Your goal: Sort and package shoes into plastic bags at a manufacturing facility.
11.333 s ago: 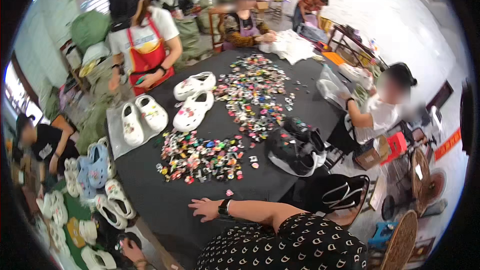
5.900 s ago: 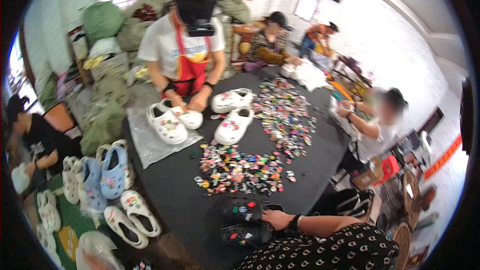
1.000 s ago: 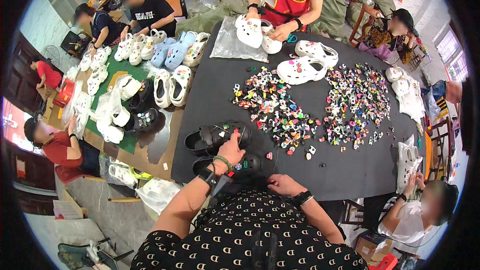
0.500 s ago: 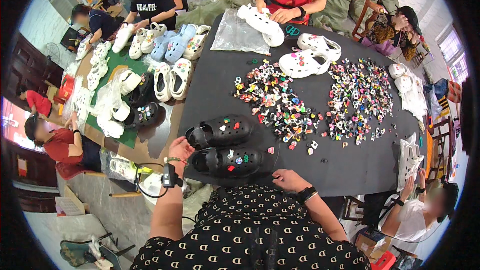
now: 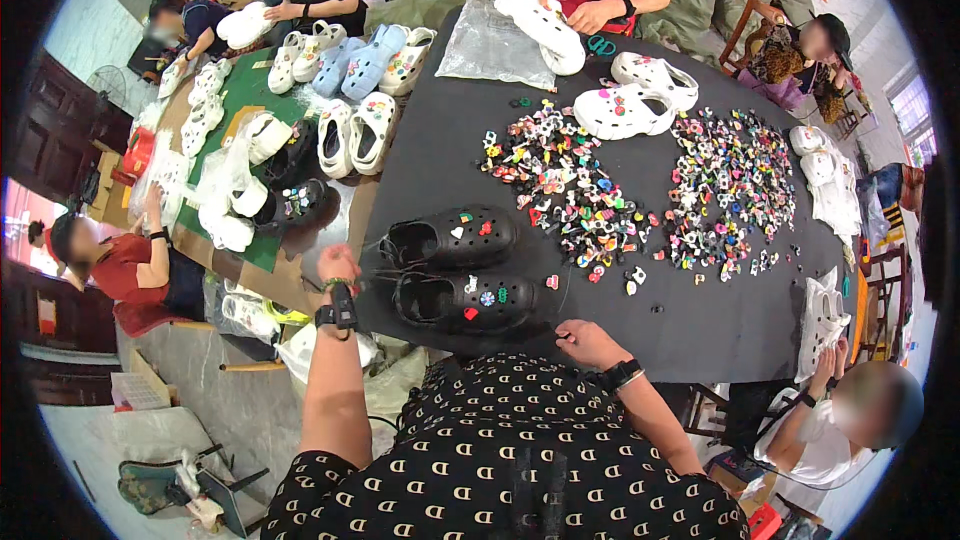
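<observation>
Two black clogs (image 5: 470, 302) lie side by side at the near edge of the dark table, toes to the right. Several small charms decorate their tops, among them a white heart (image 5: 457, 233) and a red charm (image 5: 471, 314). Left of their heel ends, my left hand (image 5: 338, 263) is closed, apart from the shoes; whatever its fingers hold is hidden. My right hand (image 5: 590, 345) rests at the table's near edge, right of the clogs. Its fingers are curled in, and I cannot make out anything between them.
Loose colourful charms (image 5: 570, 180) spread in two heaps beyond the clogs. White clogs (image 5: 625, 112) stand behind them, near a clear plastic bag (image 5: 497, 45). Across the table a person in a red apron handles a white clog (image 5: 540, 28). More shoes (image 5: 335, 137) fill the table at left.
My left hand has drawn back leftward from the clogs' heel ends, its fingers closing tighter. My right hand's fingers have curled inward. The clogs remain in place on the table.
</observation>
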### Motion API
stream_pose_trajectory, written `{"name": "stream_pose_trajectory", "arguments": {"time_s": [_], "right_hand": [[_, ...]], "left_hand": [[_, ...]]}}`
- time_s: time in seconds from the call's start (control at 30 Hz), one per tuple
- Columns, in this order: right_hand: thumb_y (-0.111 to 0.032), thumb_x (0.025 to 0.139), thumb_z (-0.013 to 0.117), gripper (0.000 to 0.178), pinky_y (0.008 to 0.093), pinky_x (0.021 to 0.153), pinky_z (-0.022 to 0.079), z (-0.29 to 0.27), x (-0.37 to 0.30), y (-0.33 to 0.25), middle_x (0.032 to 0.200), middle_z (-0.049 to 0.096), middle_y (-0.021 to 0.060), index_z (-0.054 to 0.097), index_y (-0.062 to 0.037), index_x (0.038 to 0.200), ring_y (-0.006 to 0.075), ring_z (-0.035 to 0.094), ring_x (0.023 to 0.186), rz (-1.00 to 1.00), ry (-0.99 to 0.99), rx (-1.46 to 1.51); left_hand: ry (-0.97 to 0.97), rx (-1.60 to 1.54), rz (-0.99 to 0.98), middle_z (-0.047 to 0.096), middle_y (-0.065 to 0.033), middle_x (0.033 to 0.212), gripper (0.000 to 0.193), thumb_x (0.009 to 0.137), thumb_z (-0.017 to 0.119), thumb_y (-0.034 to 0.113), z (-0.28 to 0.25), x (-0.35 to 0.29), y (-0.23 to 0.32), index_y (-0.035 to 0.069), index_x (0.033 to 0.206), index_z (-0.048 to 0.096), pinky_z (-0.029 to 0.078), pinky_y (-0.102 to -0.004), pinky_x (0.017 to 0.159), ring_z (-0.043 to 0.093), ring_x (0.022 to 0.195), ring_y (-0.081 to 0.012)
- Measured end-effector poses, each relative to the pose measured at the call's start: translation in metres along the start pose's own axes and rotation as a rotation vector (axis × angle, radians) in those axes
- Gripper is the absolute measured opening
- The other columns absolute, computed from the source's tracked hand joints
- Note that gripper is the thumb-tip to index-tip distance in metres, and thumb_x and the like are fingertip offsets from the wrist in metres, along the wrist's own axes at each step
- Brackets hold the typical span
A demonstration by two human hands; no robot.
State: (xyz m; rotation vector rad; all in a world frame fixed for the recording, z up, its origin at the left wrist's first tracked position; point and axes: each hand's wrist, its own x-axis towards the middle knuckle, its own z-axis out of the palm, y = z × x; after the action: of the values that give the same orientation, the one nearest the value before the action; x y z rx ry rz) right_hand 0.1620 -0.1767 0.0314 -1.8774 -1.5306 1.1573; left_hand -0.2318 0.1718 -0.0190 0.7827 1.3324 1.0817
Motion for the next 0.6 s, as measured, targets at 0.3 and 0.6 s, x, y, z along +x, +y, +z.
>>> {"name": "stream_pose_trajectory", "arguments": {"time_s": [0.3,0.6], "right_hand": [[-0.016,0.080,0.062,0.026,0.0355,0.074,0.051,-0.001,-0.016,0.018,0.093,0.065,0.0150,0.061,-0.0004,0.100,0.0285,0.064,0.081,0.097,0.025,-0.043],[-0.014,0.080,0.059,0.019,0.0409,0.073,0.049,-0.007,-0.009,0.021,0.089,0.063,0.0169,0.061,-0.0008,0.093,0.0342,0.061,0.083,0.059,0.106,0.004]], "left_hand": [[-0.015,0.385,-0.058,0.055,-0.0031,0.063,0.014,0.088,0.055,0.010,0.035,-0.035,-0.018,0.002,0.099,0.059,0.043,-0.0259,0.042,0.052,0.048,-0.0122],[0.167,1.156,0.592,0.059,-0.0165,0.095,0.031,0.084,0.062,0.018,0.037,-0.062,0.041,0.001,0.108,0.056,0.047,-0.0402,0.074,0.059,0.086,-0.0297]]}}
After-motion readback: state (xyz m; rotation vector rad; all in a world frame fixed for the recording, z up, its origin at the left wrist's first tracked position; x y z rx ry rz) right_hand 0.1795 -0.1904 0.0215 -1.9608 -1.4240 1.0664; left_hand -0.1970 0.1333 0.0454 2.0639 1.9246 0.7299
